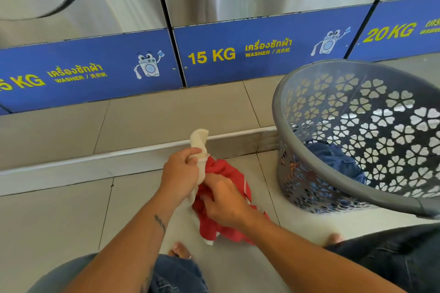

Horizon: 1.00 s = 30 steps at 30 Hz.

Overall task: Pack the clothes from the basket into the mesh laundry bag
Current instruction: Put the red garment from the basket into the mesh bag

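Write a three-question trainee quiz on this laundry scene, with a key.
1. True or false: the grey basket is empty.
2. What does the left hand grip? A) a cream cloth B) a blue shirt C) the basket rim
3. Fill in: the right hand rests on a ____ garment.

Key:
1. False; blue clothes lie at its bottom.
2. A, the cream cloth.
3. Red; the red garment is bunched between the hands.
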{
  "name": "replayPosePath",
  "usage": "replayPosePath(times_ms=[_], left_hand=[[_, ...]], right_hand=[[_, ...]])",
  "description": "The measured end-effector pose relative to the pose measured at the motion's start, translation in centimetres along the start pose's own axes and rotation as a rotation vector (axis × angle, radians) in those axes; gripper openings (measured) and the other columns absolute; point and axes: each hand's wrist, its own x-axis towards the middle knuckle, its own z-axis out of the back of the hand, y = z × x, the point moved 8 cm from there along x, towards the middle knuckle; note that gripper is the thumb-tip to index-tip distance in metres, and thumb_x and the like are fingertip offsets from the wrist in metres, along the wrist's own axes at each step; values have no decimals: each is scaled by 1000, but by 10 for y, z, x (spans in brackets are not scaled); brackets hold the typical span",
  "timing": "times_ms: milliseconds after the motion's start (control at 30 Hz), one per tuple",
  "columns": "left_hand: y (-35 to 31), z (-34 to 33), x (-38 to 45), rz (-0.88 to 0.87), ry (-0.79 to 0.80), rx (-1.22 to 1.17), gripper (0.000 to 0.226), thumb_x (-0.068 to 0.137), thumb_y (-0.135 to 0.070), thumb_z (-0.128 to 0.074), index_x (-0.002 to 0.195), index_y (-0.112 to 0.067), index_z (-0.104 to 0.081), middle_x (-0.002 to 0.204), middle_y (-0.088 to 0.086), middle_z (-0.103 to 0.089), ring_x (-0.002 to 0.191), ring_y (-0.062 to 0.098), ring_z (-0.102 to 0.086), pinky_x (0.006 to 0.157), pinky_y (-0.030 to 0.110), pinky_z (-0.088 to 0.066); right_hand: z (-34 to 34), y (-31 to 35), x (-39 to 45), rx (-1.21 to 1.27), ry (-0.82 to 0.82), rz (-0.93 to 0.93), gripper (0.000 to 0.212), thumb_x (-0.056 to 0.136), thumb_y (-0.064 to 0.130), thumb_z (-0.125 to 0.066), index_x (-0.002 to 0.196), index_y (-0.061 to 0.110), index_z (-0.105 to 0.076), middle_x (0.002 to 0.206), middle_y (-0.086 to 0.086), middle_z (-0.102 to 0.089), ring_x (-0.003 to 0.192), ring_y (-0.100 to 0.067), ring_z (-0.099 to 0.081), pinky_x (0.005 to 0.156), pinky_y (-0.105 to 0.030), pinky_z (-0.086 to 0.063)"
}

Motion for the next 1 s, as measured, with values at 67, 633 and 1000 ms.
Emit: replayPosePath(times_ms=[67,633,1000], left_hand=[[2,-2,1,-6,24,-21,34,97,-14,-48,114,-33,-70,124,-1,-65,107,17,-60,89,29,-46],[13,31,29,29,-164,-6,32,94,-15,-47,106,-33,-71,113,-4,-67,97,18,-62,86,33,-51],[12,26,31,8,-128,18,33,94,-14,-48,104,-36,-71,122,-3,-65,106,23,-61,86,33,-49]], right_hand=[[-22,-2,10,-50,44,51,20,80,15,-51,90,8,-66,93,-9,-69,83,-29,-63,67,-48,-53],[-4,-47,27,99,35,-185,41,75,14,-56,114,26,-53,112,6,-65,102,-17,-62,90,-36,-52],[-32,-160,-47,-176,370,-724,122,75,18,-63,146,48,32,167,1,10,154,-36,6,115,-71,-13]])
